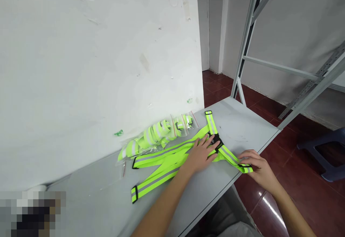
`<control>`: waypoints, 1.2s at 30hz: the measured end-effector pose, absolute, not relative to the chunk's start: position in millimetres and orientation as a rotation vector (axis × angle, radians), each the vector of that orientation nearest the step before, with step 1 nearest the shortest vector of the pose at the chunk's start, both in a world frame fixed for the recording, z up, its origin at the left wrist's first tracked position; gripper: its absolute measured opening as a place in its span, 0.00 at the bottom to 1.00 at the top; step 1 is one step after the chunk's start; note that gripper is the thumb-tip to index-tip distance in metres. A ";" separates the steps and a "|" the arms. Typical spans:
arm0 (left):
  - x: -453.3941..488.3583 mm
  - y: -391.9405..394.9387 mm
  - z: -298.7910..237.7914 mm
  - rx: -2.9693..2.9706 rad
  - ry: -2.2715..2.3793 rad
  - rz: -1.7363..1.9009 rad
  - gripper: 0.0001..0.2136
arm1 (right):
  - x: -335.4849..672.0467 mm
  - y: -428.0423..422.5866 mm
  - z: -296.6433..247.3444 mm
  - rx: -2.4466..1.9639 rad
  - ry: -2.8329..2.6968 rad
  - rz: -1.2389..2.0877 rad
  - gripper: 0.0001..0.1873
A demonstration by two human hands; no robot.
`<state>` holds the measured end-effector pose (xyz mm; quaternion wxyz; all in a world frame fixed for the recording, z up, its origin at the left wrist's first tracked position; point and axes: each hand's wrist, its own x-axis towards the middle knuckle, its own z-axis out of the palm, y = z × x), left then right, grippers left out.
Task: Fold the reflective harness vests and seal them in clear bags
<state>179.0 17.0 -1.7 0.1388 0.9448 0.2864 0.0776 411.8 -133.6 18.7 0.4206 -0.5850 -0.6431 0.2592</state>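
A neon-yellow reflective vest harness [159, 176] with grey stripes lies spread over the grey tabletop. Its straps meet at a black centre piece [216, 140], and black slide buckles sit at the strap ends. My left hand [201, 154] rests with fingers spread on the straps, fingertips touching the centre piece. At the table's front edge, my right hand [256, 167] pinches the end of one strap beside its black buckle. Its thumb is partly hidden beneath the strap. Behind the harness, several rolled neon straps in clear zip bags [156, 132] lie along the wall.
The grey table [107, 201] runs along a white wall [107, 57]. A metal shelf frame [248, 32] rises at its right end. Beyond the edge, a dark blue plastic stool [326, 150] stands on red floor tiles. A blurred patch covers the lower left corner.
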 end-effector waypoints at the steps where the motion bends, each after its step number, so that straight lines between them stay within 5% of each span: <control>1: 177.4 14.3 0.5 2.722 0.789 0.217 0.24 | 405.5 -130.2 23.1 -1.437 -1.563 0.715 0.06; 7: 178.2 -18.4 11.8 2.604 0.743 0.284 0.18 | 372.5 -79.8 22.7 -1.593 -1.291 0.895 0.21; 12: 178.7 -39.9 12.4 2.543 0.796 0.486 0.13 | 361.1 -48.7 3.1 -1.807 -1.433 0.780 0.19; 30: 103.6 -52.0 2.3 2.424 1.669 0.146 0.28 | 361.3 -37.8 -12.0 -2.147 -1.580 0.606 0.35; 36: 170.4 -77.4 20.5 2.693 1.013 0.426 0.29 | 371.1 -26.5 -11.3 -2.156 -1.559 0.751 0.43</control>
